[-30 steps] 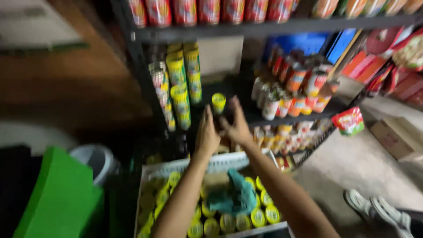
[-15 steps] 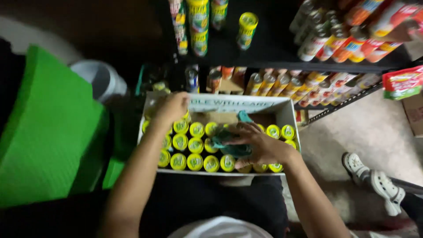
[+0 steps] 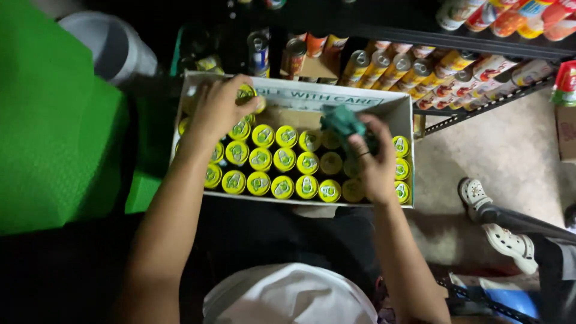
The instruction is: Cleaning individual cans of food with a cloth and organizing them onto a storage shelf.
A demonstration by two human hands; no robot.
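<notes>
- The fingers of the left hand are curled down over a yellow-lidded can at the back left corner of the cardboard box; the can is gripped from above, and most of its lid is covered by the hand.
- The fingers of the right hand are clenched around a crumpled teal cloth, which is held above the cans toward the back right of the box.
- Whether the cloth touches the lids under it cannot be told.
- The yellow-lidded cans are packed upright in the box in rows, their pull-tab tops facing the camera. Roughly twenty lids can be made out in full; several more are hidden beneath both hands and the cloth, so an exact count cannot be given.
- A bare patch of brown cardboard floor is seen at the back middle of the box, between the two hands.
- One box is seen, resting on the person's dark lap, with a white garment below it at the frame's lower edge.
- Behind the box, a black wire shelf carries a row of orange-and-white cans lying tilted; their number is cut off by the frame.
- A green plastic crate is seen at the left, partly cropped.
- At the right, another person's two white clogs stand on the concrete floor.
</notes>
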